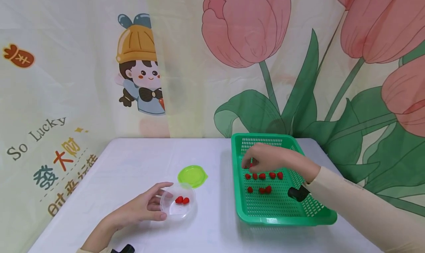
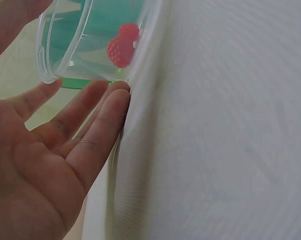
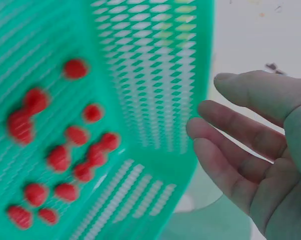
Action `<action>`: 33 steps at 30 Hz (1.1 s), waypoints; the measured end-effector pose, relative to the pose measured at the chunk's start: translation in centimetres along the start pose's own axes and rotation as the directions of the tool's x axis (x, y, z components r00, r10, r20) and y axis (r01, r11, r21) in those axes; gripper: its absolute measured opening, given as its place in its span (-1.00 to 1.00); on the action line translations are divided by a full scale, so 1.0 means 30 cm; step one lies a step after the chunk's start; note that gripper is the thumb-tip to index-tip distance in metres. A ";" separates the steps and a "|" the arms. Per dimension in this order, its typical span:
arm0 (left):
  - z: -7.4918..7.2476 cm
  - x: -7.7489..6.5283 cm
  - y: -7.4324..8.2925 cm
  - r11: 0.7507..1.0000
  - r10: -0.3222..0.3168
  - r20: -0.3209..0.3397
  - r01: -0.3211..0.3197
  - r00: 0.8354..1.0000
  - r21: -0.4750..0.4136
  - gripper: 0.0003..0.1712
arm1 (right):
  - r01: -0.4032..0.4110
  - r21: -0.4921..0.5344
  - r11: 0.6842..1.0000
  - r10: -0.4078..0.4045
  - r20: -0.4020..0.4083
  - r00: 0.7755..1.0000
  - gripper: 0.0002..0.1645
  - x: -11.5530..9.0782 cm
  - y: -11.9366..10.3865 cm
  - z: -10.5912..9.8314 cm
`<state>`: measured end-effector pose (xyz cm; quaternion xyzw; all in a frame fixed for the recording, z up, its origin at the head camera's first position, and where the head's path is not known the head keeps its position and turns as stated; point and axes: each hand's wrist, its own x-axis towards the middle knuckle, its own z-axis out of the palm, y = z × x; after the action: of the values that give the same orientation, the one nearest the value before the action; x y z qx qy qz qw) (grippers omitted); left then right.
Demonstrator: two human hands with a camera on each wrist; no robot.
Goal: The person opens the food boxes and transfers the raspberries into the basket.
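A clear plastic tub [image 1: 177,208] with two red raspberries [image 2: 121,50] in it stands on the table. My left hand [image 1: 146,205] holds its left side, thumb on the near side and fingers on the far side. Inside the green basket [image 1: 275,220] lie several more raspberries [image 1: 262,176], roughly in rows. Over the basket's far left part is my right hand [image 1: 267,157], partly hiding the raspberries beneath it. In the right wrist view, that hand's thumb and fingers are apart, with nothing between them.
A lime-green lid [image 1: 192,176] lies flat behind the tub. White cloth covers the table [image 1: 139,160], and a printed curtain [image 1: 186,79] hangs along its back edge. Perforated walls surround the basket's floor.
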<state>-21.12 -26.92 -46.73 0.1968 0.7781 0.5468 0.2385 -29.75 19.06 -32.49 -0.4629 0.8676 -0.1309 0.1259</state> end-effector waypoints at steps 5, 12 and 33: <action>0.000 0.000 -0.002 1.000 0.005 0.001 -0.005 1.000 0.005 0.03 | 0.023 -0.008 1.000 -0.023 -0.006 1.000 -0.72 0.090 -0.096 -0.028; -0.002 -0.002 -0.009 1.000 -0.014 -0.006 0.014 1.000 -0.001 0.05 | 0.034 0.009 0.999 -0.034 0.045 0.998 -0.71 0.216 -0.222 -0.021; -0.003 -0.006 -0.002 0.999 -0.033 -0.020 0.033 0.999 0.001 0.03 | 0.084 0.097 0.992 -0.102 0.200 0.974 -0.62 0.456 -0.338 0.132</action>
<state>-21.04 -27.12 -46.74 0.1788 0.7839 0.5442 0.2394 -27.97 1.73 -34.02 -0.5079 0.8209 -0.1261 0.2286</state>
